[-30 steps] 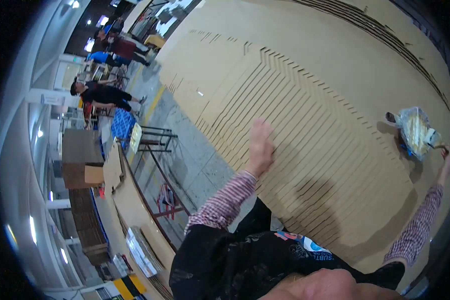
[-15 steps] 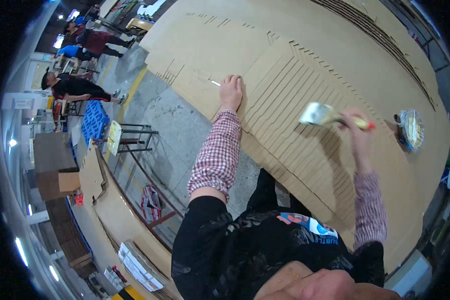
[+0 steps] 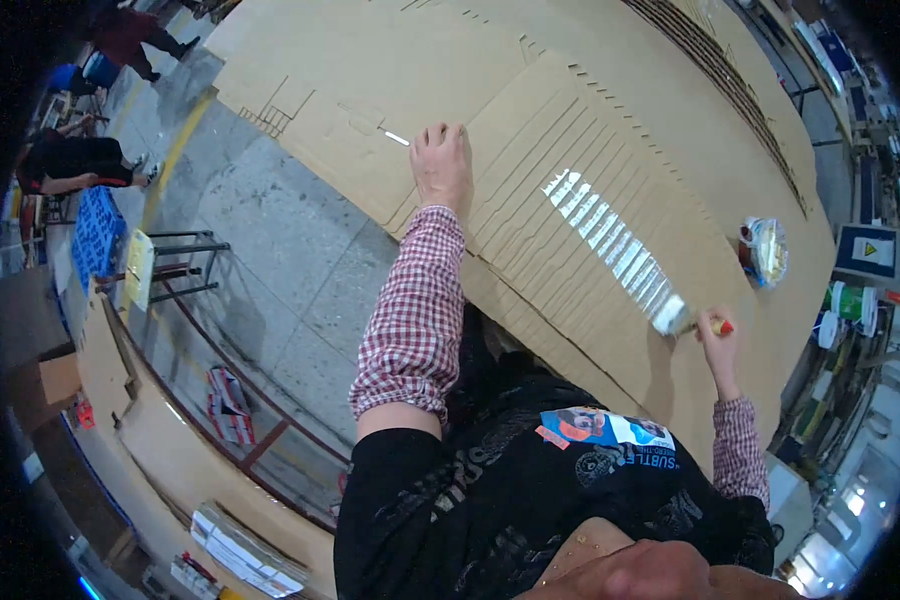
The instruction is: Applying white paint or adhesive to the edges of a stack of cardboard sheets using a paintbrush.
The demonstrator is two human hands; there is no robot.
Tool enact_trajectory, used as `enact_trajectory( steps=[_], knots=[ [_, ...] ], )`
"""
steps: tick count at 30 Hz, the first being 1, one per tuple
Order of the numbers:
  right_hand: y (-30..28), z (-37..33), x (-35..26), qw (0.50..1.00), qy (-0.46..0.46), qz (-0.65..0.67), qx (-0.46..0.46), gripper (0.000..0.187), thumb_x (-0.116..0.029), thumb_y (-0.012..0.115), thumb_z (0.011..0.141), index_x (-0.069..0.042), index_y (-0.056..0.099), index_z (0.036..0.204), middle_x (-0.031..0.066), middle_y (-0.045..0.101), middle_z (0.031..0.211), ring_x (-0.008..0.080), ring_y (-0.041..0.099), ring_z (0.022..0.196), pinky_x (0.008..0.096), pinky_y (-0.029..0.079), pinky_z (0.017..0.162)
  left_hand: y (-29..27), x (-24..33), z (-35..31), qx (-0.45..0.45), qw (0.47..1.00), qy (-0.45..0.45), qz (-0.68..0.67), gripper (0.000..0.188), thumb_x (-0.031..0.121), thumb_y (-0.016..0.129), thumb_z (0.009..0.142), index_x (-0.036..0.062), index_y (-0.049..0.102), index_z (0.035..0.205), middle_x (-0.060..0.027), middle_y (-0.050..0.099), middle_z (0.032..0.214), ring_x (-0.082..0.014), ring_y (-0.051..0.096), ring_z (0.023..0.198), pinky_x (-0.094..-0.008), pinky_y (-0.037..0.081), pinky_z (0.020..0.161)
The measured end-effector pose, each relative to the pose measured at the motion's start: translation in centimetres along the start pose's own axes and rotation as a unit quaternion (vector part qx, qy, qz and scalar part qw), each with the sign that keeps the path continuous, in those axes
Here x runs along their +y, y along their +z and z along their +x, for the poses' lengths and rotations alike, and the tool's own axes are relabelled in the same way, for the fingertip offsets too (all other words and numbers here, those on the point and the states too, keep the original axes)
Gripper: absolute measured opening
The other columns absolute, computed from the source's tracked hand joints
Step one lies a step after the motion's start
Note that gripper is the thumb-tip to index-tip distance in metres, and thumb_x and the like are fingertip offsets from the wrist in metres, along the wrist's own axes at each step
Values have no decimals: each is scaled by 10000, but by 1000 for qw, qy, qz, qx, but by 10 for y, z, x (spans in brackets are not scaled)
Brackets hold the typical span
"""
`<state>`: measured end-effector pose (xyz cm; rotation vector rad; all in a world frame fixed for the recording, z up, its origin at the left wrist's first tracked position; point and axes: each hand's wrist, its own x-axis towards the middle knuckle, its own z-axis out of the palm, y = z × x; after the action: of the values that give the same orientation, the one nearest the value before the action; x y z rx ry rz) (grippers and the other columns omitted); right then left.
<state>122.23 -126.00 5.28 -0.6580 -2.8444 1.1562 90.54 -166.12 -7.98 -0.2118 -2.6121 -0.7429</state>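
Observation:
My right hand (image 3: 718, 335) is closed round the handle of a wide paintbrush (image 3: 675, 318), whose pale bristles touch the cardboard. From the brush a wet, shiny white band (image 3: 610, 240) runs up and left across a row of overlapped cardboard sheets (image 3: 540, 220), broken by their stepped edges. Left of that row, my left hand (image 3: 440, 165) lies on the brown cardboard with bent fingers slightly apart, gripping nothing that shows. Close to its fingers is a thin white strip (image 3: 396, 138); I cannot tell what it is.
A plastic-wrapped container (image 3: 767, 252) stands at the table's right. Stacked cardboard (image 3: 730, 75) lies along the far side. On the left are a stool (image 3: 142, 270), a blue crate (image 3: 98, 230) and people. Buckets (image 3: 852, 305) stand beyond the right edge.
The brush in my right hand has come down onto the cardboard, toward me, and a white wet band now crosses the sheets. My left hand stays on the cardboard. The view has shifted.

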Motion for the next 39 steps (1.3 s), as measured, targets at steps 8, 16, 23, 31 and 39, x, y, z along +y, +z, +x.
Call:
enact_trajectory(
  steps=[8, 16, 23, 31, 39],
  knots=[
    [91, 171, -160, 964, -148, 219, -22, 123, -145, 635, 853, -24, 621, 833, 27, 630, 733, 86, 593, 636, 210, 468, 586, 11, 7, 3, 15, 999, 39, -21, 191, 202, 575, 834, 144, 615, 1012, -57, 567, 1039, -268, 501, 998, -404, 407, 858],
    [-2, 77, -9, 996, 9, 85, -8, 132, -119, 645, 834, -16, 594, 770, 30, 605, 682, 78, 569, 553, 202, 445, 501, -1, -10, -6, 12, 1000, 8, 8, 198, 198, 574, 817, 143, 630, 999, -64, 568, 1036, -267, 500, 997, -403, 402, 871],
    [37, 72, -140, 988, -69, 129, -47, 127, -110, 665, 834, -11, 609, 779, 26, 597, 704, 76, 559, 567, 193, 437, 511, -9, -9, -10, 7, 1000, 3, 18, 223, 239, 572, 833, 170, 612, 1041, -69, 545, 1042, -259, 477, 1021, -402, 378, 891],
    [145, 121, -173, 953, -280, 86, -74, 162, -108, 691, 799, -7, 588, 724, 50, 550, 665, 119, 527, 630, 242, 406, 582, -13, 7, -3, -25, 1000, -9, -15, 248, 270, 582, 829, 190, 618, 1061, -65, 540, 1071, -254, 463, 1053, -406, 367, 900],
    [87, 75, -173, 972, -201, 41, -116, 134, -45, 676, 781, -10, 581, 693, 62, 562, 677, 138, 527, 647, 264, 402, 582, -3, -3, -11, -17, 1000, -17, -2, 236, 230, 557, 842, 189, 633, 1061, -75, 546, 1078, -264, 475, 1042, -402, 379, 867]
  ],
)
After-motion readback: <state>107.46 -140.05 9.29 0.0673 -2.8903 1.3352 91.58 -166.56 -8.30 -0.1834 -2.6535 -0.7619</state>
